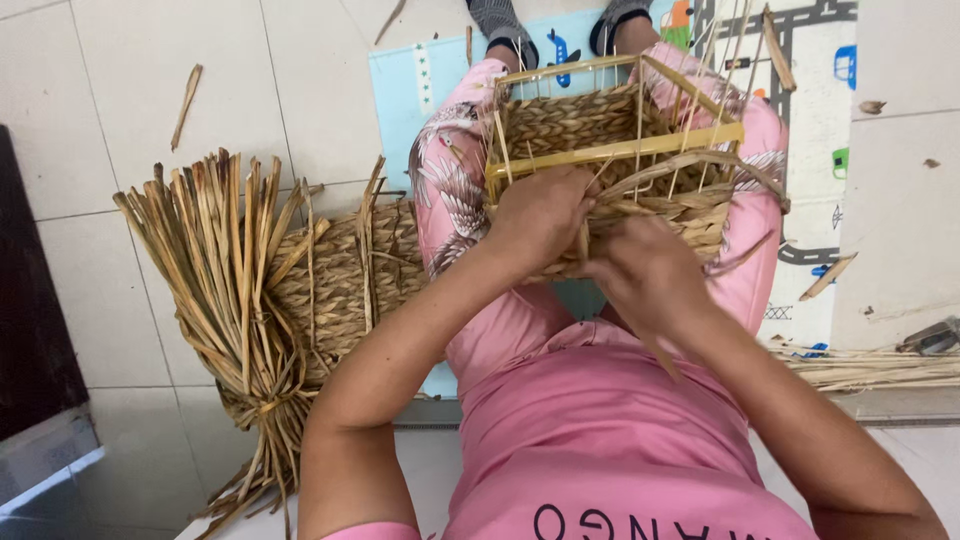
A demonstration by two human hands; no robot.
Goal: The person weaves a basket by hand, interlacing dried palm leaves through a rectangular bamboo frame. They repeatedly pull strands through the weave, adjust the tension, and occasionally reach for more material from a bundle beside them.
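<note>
Both hands (590, 240) weave tan straw into a half-woven, yellow-framed basket (610, 140).

pink short-sleeved shirt with dark lettering, pink feather-patterned trousers, dark grey shoes, bare forearms

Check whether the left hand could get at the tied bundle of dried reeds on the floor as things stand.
Probably yes. The bundle of dried reeds lies on the floor beside the person's left side, with nothing between it and the left arm. But the left hand is on the half-woven basket and would have to let go.
</note>
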